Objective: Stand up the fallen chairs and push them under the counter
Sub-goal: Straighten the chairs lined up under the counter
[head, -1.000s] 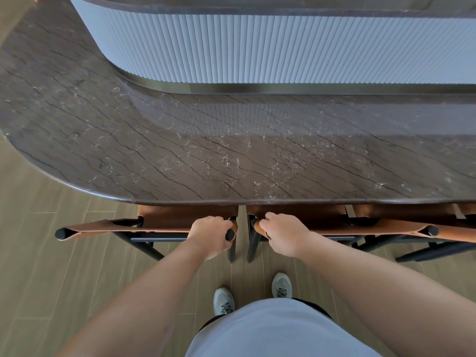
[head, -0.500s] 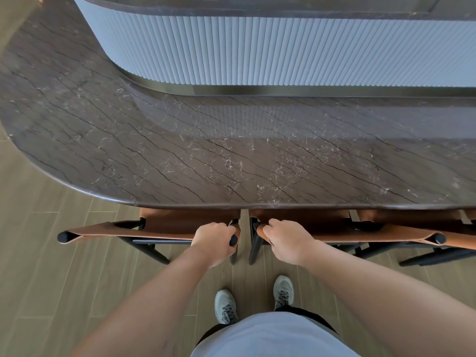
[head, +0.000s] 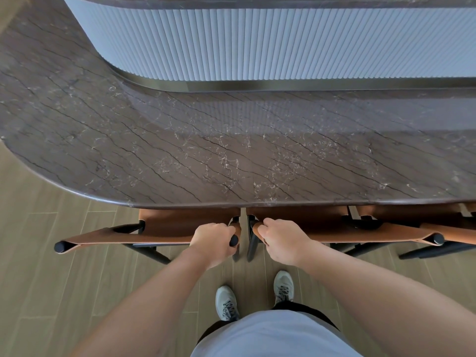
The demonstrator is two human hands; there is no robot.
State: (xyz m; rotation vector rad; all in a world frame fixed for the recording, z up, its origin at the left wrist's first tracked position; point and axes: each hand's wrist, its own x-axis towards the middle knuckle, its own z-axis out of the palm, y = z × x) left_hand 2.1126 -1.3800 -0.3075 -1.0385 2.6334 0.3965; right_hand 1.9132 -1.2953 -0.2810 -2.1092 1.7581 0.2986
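Note:
Two upright chairs with tan leather backs and black frames stand side by side, their seats tucked beneath the dark marble counter [head: 231,155]. My left hand [head: 215,242] is closed around the right end of the left chair [head: 144,237] backrest. My right hand [head: 279,243] grips the left end of the right chair [head: 360,233] backrest. Only the backrests and rear legs show; the seats are hidden by the countertop.
A third chair [head: 458,230] pokes out at the far right under the counter. A ribbed pale blue wall [head: 257,45] with a brass base strip rises behind the countertop. Wood-plank floor [head: 51,279] lies below, and my grey shoes [head: 226,302] stand just behind the chairs.
The chairs and my hands have edged slightly forward toward the counter, and my feet have stepped a little closer. Both grips are unchanged.

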